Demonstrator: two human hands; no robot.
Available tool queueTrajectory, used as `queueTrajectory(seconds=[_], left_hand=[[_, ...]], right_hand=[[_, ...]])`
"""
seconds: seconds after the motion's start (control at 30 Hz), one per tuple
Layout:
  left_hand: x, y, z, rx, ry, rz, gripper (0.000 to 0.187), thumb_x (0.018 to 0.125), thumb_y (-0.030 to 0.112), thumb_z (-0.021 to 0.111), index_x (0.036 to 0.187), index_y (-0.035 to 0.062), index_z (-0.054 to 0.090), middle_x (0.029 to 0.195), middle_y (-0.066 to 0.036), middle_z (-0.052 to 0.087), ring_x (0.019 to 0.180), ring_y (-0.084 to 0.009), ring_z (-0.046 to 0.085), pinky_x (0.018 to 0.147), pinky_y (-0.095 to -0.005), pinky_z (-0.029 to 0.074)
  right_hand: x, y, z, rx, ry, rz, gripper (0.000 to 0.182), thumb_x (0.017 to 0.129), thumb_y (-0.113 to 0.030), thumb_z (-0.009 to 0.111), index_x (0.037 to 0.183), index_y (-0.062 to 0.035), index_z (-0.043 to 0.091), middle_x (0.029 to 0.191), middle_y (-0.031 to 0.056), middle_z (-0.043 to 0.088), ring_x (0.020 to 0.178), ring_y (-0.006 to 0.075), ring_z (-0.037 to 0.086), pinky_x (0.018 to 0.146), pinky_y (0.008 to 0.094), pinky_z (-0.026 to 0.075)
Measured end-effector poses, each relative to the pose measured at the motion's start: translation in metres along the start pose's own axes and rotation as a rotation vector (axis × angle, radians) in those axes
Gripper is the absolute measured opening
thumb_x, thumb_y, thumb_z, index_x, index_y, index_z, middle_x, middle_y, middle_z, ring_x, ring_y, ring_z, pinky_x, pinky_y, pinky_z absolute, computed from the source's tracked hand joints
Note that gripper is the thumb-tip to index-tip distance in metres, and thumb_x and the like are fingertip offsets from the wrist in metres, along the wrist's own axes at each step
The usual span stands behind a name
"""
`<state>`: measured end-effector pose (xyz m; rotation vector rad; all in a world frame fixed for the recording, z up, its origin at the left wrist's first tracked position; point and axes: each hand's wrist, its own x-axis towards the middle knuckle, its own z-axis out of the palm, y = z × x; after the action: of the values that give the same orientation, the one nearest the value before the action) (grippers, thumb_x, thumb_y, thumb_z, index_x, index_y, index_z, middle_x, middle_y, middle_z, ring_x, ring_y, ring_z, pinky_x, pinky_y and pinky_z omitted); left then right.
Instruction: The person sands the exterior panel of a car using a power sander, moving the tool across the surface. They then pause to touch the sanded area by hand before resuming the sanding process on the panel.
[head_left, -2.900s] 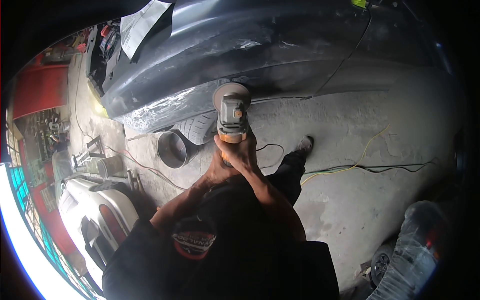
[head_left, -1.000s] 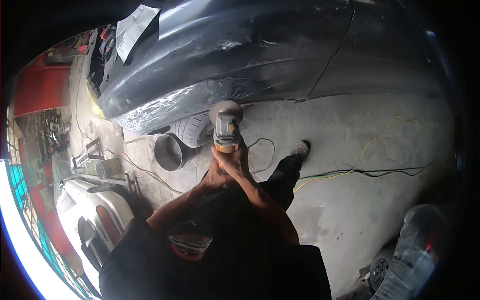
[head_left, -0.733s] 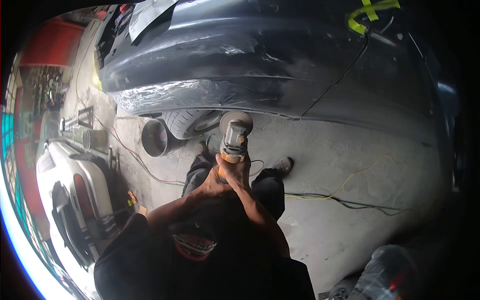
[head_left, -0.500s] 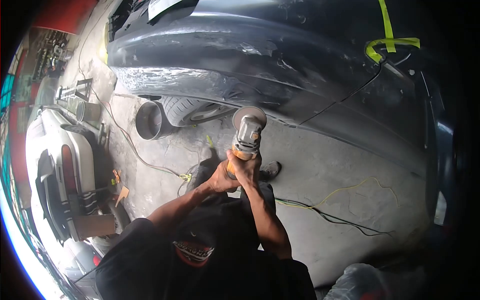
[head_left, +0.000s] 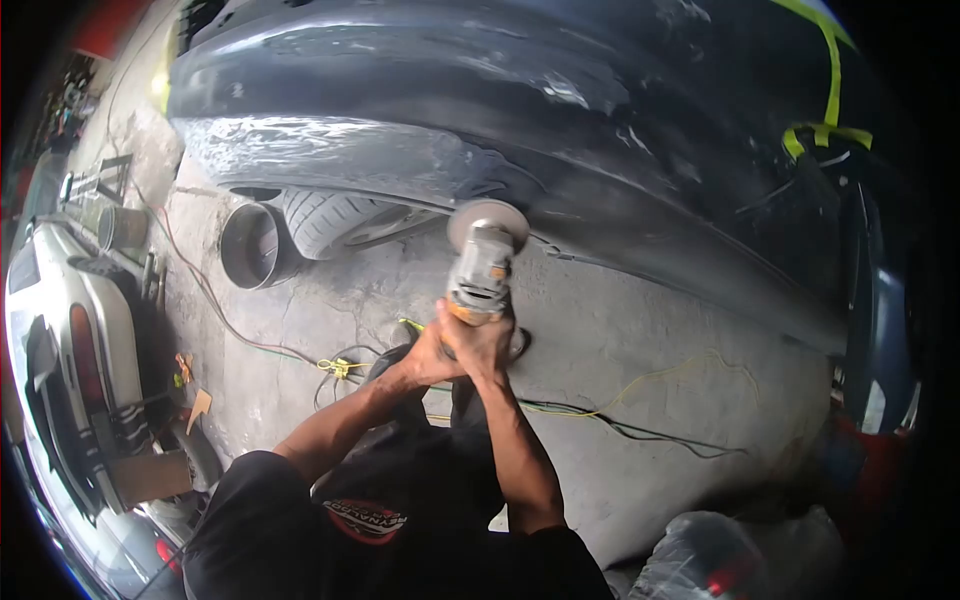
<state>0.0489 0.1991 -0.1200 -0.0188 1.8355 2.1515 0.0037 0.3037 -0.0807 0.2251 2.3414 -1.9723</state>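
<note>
Both hands wrap the handle of the angle grinder (head_left: 482,272): the right hand (head_left: 487,340) closed around it, the left hand (head_left: 428,357) clasped just beside it. Ahead of the hands, the grinder's disc (head_left: 488,214) meets the lower edge of the dark car body (head_left: 560,130), beside the tyre (head_left: 325,218).

Just ahead of my fingers (head_left: 478,335) the grinder (head_left: 482,265) meets the dark car panel (head_left: 560,130), which walls off everything forward. Ahead to the left, the tyre (head_left: 325,218) and a metal pipe (head_left: 252,245) block the way. To the right lies open concrete floor (head_left: 640,320), crossed only by loose cables (head_left: 650,385) closer to me.
</note>
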Motion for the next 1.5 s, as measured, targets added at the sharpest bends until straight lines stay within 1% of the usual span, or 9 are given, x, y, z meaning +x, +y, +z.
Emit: queueTrajectory(seconds=[0.33,0.5,0.53,0.57,0.63,0.7,0.97,1.13,1.5], left_hand=[[0.017,-0.060,-0.013,0.117,0.025,0.116,0.069,0.072,0.012,0.084,0.131,0.0010,0.050,0.125,-0.013,0.059,0.116,-0.0244,0.058,0.101,-0.0392,0.046],[0.027,-0.096,0.019,0.195,-0.027,0.081,0.071,0.073,0.014,0.083,0.134,-0.0005,0.050,0.128,-0.014,0.060,0.122,-0.0239,0.056,0.106,-0.0382,0.043],[0.031,-0.105,0.025,0.150,-0.072,0.058,0.070,0.073,0.013,0.083,0.133,-0.0008,0.051,0.127,-0.013,0.061,0.121,-0.0224,0.057,0.105,-0.0375,0.044],[0.035,-0.111,0.031,0.128,-0.107,0.022,0.068,0.073,0.013,0.083,0.132,-0.0010,0.051,0.124,-0.011,0.062,0.117,-0.0201,0.058,0.102,-0.0360,0.046],[0.049,-0.130,0.035,0.159,-0.197,0.033,0.075,0.073,0.013,0.085,0.137,-0.0010,0.048,0.130,-0.011,0.059,0.121,-0.0196,0.055,0.102,-0.0348,0.045],[0.064,-0.142,0.044,0.122,-0.191,0.121,0.062,0.074,0.015,0.083,0.126,-0.0010,0.054,0.115,-0.009,0.062,0.108,-0.0178,0.060,0.096,-0.0346,0.048],[0.107,-0.167,0.050,0.164,-0.212,0.375,0.061,0.075,0.013,0.081,0.128,-0.0010,0.054,0.117,-0.008,0.063,0.108,-0.0163,0.059,0.094,-0.0336,0.049],[0.107,-0.167,0.038,0.165,-0.261,0.394,0.056,0.075,0.012,0.082,0.122,-0.0014,0.054,0.111,-0.008,0.064,0.103,-0.0150,0.060,0.090,-0.0325,0.050],[0.109,-0.154,-0.005,0.056,-0.415,0.471,0.061,0.074,0.013,0.083,0.126,-0.0012,0.054,0.111,-0.009,0.066,0.104,-0.0156,0.063,0.090,-0.0325,0.050]], right_hand=[[0.017,0.047,0.013,0.170,-0.006,-0.177,0.060,0.066,-0.025,0.089,0.108,0.0031,0.057,0.090,0.0196,0.069,0.079,0.0360,0.071,0.068,0.0428,0.057],[0.015,0.090,-0.035,0.081,0.003,-0.160,0.056,0.069,-0.021,0.090,0.110,0.0018,0.058,0.093,0.0153,0.070,0.080,0.0277,0.072,0.072,0.0385,0.057],[0.011,0.095,-0.045,0.073,-0.001,-0.010,0.055,0.071,-0.020,0.089,0.111,0.0016,0.059,0.097,0.0139,0.070,0.082,0.0253,0.072,0.075,0.0371,0.057],[0.013,0.110,-0.050,0.173,-0.012,-0.062,0.037,0.078,-0.022,0.084,0.101,0.0016,0.067,0.094,0.0102,0.071,0.084,0.0210,0.070,0.077,0.0346,0.055],[0.017,0.135,-0.063,0.178,-0.019,-0.142,0.032,0.082,-0.021,0.082,0.099,0.0019,0.067,0.091,0.0082,0.070,0.084,0.0169,0.068,0.077,0.0326,0.054],[0.025,0.151,-0.073,0.278,-0.054,-0.256,0.032,0.083,-0.021,0.082,0.098,0.0024,0.067,0.091,0.0078,0.070,0.084,0.0164,0.067,0.077,0.0319,0.054],[0.053,0.188,-0.090,0.255,-0.145,-0.515,0.067,0.083,-0.046,0.081,0.118,0.0066,0.058,0.099,0.0123,0.067,0.092,0.0218,0.067,0.086,0.0366,0.054],[0.050,0.182,-0.073,0.215,-0.030,-0.579,0.036,0.083,-0.024,0.084,0.099,0.0031,0.067,0.088,0.0068,0.069,0.081,0.0155,0.067,0.075,0.0302,0.054],[0.035,0.149,-0.020,0.093,0.178,-0.577,0.031,0.082,-0.013,0.080,0.105,0.0030,0.067,0.095,0.0075,0.071,0.082,0.0154,0.069,0.074,0.0308,0.055]])
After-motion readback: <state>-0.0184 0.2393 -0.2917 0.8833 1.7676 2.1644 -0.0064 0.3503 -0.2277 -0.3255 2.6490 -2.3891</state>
